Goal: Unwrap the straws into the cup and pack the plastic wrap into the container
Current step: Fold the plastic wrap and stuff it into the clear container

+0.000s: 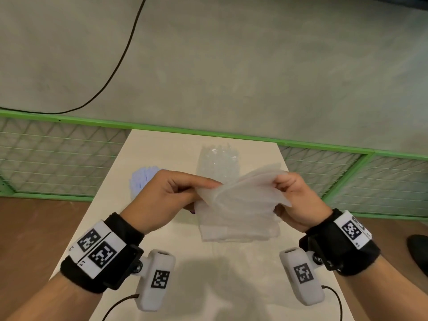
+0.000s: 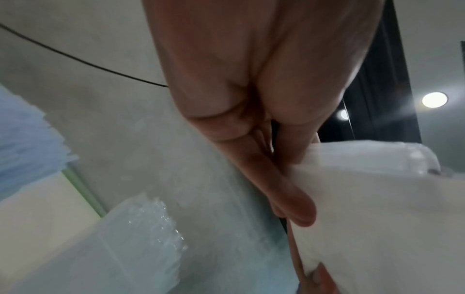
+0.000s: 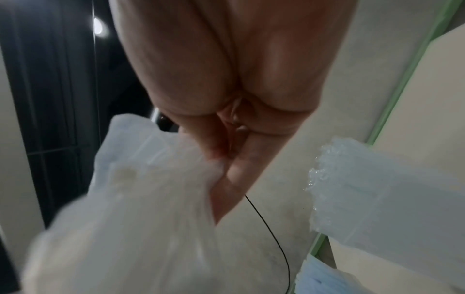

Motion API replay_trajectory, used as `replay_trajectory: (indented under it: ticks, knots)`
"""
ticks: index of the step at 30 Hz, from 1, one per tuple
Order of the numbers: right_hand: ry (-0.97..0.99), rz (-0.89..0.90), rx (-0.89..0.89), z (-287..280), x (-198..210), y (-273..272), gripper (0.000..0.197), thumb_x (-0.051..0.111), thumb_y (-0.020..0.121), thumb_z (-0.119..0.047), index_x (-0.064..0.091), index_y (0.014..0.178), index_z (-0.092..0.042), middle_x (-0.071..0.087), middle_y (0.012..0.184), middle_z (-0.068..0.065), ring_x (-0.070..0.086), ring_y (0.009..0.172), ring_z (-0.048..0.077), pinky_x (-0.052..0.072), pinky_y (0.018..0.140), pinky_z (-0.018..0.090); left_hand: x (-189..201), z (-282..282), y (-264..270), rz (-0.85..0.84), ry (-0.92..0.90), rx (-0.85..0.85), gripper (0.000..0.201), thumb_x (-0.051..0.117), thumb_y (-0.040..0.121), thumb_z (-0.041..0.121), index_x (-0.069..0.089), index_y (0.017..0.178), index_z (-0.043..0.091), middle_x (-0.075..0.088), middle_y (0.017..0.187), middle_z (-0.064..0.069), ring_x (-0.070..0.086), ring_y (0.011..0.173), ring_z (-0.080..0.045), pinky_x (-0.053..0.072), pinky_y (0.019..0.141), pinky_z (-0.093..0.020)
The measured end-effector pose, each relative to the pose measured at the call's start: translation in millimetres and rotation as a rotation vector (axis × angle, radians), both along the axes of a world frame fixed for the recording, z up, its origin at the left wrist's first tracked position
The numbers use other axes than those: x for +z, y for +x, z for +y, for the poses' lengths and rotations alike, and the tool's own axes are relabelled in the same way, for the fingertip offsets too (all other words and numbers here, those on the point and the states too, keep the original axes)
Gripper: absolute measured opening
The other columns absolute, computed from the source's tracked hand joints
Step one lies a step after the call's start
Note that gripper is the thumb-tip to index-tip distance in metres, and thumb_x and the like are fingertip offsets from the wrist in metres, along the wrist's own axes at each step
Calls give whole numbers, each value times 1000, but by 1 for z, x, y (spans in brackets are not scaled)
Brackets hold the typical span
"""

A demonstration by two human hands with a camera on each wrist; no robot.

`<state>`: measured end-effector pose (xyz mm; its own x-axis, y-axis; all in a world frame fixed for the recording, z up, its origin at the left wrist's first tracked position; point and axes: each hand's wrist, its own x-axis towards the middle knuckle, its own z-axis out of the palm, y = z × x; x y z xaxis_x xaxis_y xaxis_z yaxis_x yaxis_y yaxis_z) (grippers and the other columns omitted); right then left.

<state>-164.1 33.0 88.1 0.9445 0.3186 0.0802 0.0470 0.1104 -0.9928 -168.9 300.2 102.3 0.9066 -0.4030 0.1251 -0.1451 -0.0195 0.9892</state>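
**A:** What sits farthest left?

**B:** A pale blue, blurred heap [image 1: 141, 179] lies on the white table [image 1: 231, 286], beyond and to the left of the left hand [image 1: 162, 200]. Its make cannot be told.

**A:** And that hand?

**B:** Its fingers are curled, with finger and thumb pinching the left edge of a milky, translucent plastic wrap [image 1: 240, 205]. In the left wrist view the fingertips [image 2: 299, 208] press flat against the sheet [image 2: 365, 218].

**A:** Where is the wrap?

**B:** It is stretched between the two grips, lifted off the table, folded into several loose layers that hang below the hands toward the person.

**A:** Anything behind it?

**B:** Just beyond the held wrap, between the two hands, a clear plastic container [image 1: 217, 163] stands on the table with crinkled, shiny clear plastic at its top. The wrist views show it too [image 2: 141, 238] [image 3: 377, 199].

**A:** And on the right?

**B:** The right hand [image 1: 298, 200] grips the wrap's right edge, fingers bunched around gathered plastic. The right wrist view shows its fingers [image 3: 236, 179] closed on the crumpled sheet [image 3: 141, 228].

**A:** Farther off?

**B:** A green-framed mesh fence [image 1: 347, 163] runs behind the table, and a thin black cable [image 1: 120, 61] crosses the grey floor past it.
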Motion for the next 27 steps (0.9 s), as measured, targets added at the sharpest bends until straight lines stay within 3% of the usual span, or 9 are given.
replay_trajectory:
  ticks: [3,7,12,14,16,19,21,24,27]
  knots:
    - [6,-55,-12,0,3,-2,26,76,75,-2,75,101,-2,72,112,16,68,101,31,56,84,43,0,-1,-5,135,-93,-85,65,33,95,-15,78,91,32,74,103,11,71,96,-11,59,72,-25]
    - [-20,-94,38,2,5,-7,36,58,77,9,81,77,-18,74,109,5,71,99,24,58,75,33,-11,-1,-12,292,-201,-144,62,29,99,-9,80,85,24,75,99,-2,73,81,-23,57,66,-26]
    - [-96,-267,14,6,0,-5,47,58,72,21,81,79,-19,72,115,6,65,111,27,53,88,35,-18,-11,-17,381,-337,-60,16,66,78,24,71,90,16,67,98,-1,65,78,-25,56,59,-33]
    - [-188,-335,1,10,0,-4,68,42,69,33,81,82,-21,70,120,3,61,119,25,48,96,36,-19,-17,-18,300,-317,30,13,73,80,11,65,90,13,65,89,4,62,64,-12,50,50,-22]
    - [-160,-275,-24,9,1,-2,60,39,73,20,80,93,-19,64,131,1,57,123,21,47,93,37,-20,-19,-17,202,-287,92,23,71,78,-7,61,93,7,64,89,4,59,53,-5,46,47,-16]
    - [15,104,42,4,4,4,51,58,80,-29,62,130,-28,54,143,-4,59,113,21,48,83,39,-21,-15,-14,120,-175,125,29,72,76,-9,63,99,6,66,98,5,61,56,-8,52,56,-20]
    - [-87,172,87,3,-2,7,65,68,78,-49,49,138,-37,60,133,0,60,105,24,48,84,41,-22,-14,-12,111,-126,118,32,72,77,-9,64,102,9,67,100,7,65,66,-15,56,63,-27]
    - [-202,109,73,8,-15,6,55,73,86,-19,51,136,-29,67,100,9,64,87,18,54,75,29,-24,-14,-11,138,-151,95,37,68,78,-13,65,106,11,68,103,7,67,73,-16,58,66,-28]
    - [-198,65,57,9,-23,5,55,67,85,-4,50,136,-17,68,77,0,64,70,10,54,66,21,-31,-11,-11,146,-141,100,39,64,79,-17,64,108,8,68,101,12,65,68,-10,54,62,-20]
